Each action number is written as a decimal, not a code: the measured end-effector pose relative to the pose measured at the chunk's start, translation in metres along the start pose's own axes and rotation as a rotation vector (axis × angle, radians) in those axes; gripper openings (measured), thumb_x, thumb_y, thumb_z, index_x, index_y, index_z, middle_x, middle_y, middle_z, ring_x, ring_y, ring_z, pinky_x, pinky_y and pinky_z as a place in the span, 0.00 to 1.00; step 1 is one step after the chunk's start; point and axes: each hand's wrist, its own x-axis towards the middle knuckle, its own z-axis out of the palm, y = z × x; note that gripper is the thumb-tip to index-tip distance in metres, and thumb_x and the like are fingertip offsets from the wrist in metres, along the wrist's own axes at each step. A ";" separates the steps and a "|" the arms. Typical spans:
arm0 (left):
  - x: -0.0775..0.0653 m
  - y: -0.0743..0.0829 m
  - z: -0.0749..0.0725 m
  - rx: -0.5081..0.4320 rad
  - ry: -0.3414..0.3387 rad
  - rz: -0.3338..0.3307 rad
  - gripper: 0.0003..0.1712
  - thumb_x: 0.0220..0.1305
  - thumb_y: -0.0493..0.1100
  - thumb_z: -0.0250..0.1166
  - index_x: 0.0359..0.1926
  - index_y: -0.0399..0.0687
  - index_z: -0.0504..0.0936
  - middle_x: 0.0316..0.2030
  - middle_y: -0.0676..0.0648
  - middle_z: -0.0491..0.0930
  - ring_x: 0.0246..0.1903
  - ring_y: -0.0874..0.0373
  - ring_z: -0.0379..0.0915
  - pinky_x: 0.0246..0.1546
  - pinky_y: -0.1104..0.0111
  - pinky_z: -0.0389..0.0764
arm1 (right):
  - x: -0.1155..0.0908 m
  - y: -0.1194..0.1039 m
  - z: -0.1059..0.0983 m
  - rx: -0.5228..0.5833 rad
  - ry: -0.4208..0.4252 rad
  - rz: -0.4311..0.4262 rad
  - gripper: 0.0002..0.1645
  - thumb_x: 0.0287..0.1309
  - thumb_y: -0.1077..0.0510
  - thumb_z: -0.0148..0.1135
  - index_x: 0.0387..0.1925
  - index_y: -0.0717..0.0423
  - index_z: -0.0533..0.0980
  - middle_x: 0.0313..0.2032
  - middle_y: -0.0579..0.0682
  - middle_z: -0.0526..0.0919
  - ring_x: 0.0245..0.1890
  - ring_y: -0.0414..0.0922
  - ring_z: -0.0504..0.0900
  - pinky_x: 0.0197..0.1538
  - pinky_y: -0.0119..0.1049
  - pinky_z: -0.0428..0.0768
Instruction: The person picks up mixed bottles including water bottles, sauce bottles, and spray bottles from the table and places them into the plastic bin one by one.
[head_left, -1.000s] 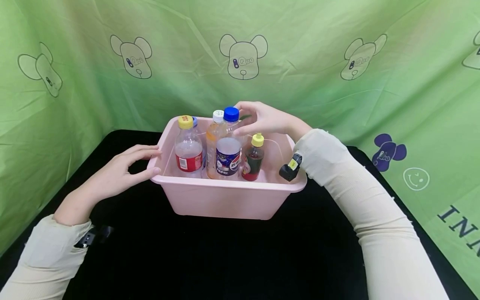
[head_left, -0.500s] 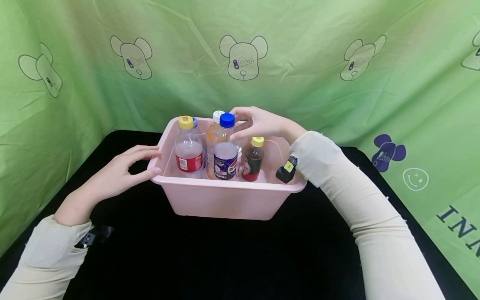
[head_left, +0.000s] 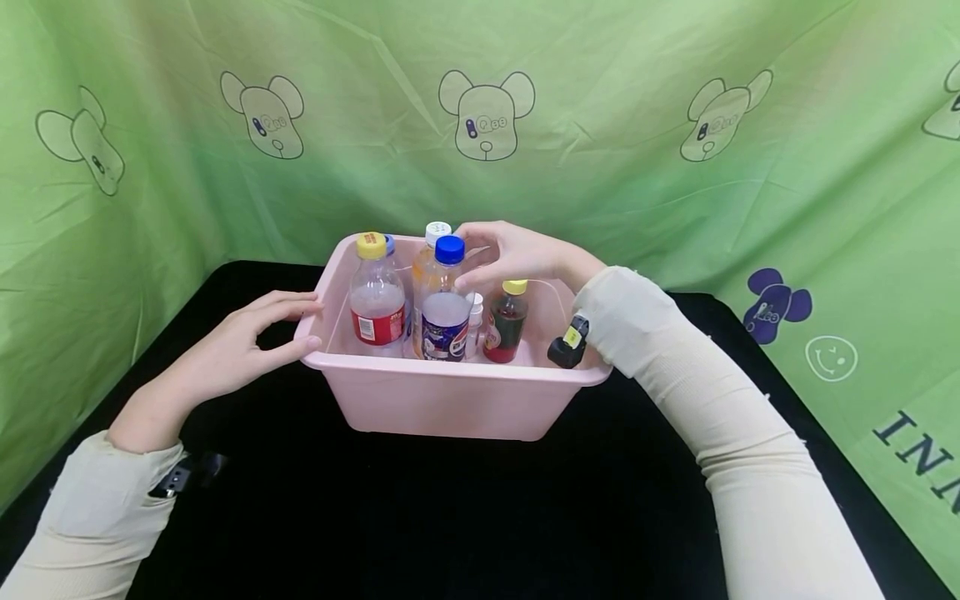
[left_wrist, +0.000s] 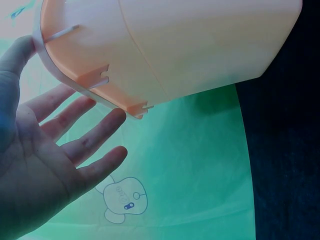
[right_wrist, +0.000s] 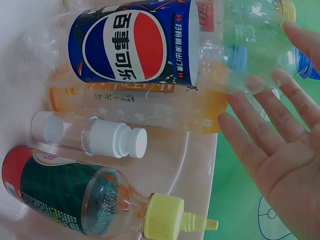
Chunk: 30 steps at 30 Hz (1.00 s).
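Note:
Inside the pink plastic bin (head_left: 450, 400) stands a Pepsi bottle (head_left: 444, 333) with a blue cap. My right hand (head_left: 517, 254) pinches its upper part between thumb and fingers; in the right wrist view the fingertips touch the clear plastic below the cap. My left hand (head_left: 232, 346) rests its fairly straight fingers and thumb against the bin's left rim (left_wrist: 57, 75). Close behind the Pepsi bottle is a white-capped bottle with orange contents (right_wrist: 150, 107). To its right are a small white-topped clear bottle (right_wrist: 107, 137) and a dark sauce bottle with a yellow nozzle cap (head_left: 506, 325).
At the bin's left end stands a clear, red-labelled bottle (head_left: 377, 300) with a yellow cap. A blue-capped bottle (head_left: 390, 243) is mostly hidden behind it. Black cloth (head_left: 450, 517) covers the table, and a green printed curtain (head_left: 585, 125) surrounds it.
My right hand has lowered the Pepsi bottle and shifted it slightly left. The small white-topped bottle has come into view beside it. My left hand has stayed at the rim.

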 end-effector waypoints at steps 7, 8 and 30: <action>0.000 0.000 0.000 -0.008 -0.004 0.002 0.26 0.61 0.49 0.63 0.60 0.50 0.73 0.59 0.45 0.71 0.62 0.49 0.63 0.57 0.51 0.64 | 0.001 0.002 0.001 -0.030 -0.016 0.002 0.27 0.53 0.58 0.65 0.54 0.53 0.67 0.56 0.52 0.75 0.59 0.48 0.75 0.54 0.45 0.78; 0.000 0.000 0.000 -0.008 -0.003 0.003 0.26 0.61 0.49 0.63 0.60 0.50 0.73 0.59 0.45 0.71 0.62 0.49 0.63 0.57 0.51 0.64 | 0.001 0.002 0.002 -0.034 -0.017 0.003 0.27 0.53 0.58 0.65 0.54 0.53 0.67 0.56 0.52 0.75 0.59 0.48 0.75 0.54 0.44 0.78; -0.001 0.000 0.000 -0.006 -0.004 0.002 0.26 0.61 0.49 0.63 0.60 0.50 0.73 0.59 0.46 0.72 0.61 0.50 0.63 0.56 0.56 0.64 | 0.002 0.004 0.005 -0.033 -0.010 -0.011 0.27 0.54 0.59 0.65 0.55 0.54 0.68 0.56 0.54 0.76 0.58 0.49 0.76 0.58 0.45 0.75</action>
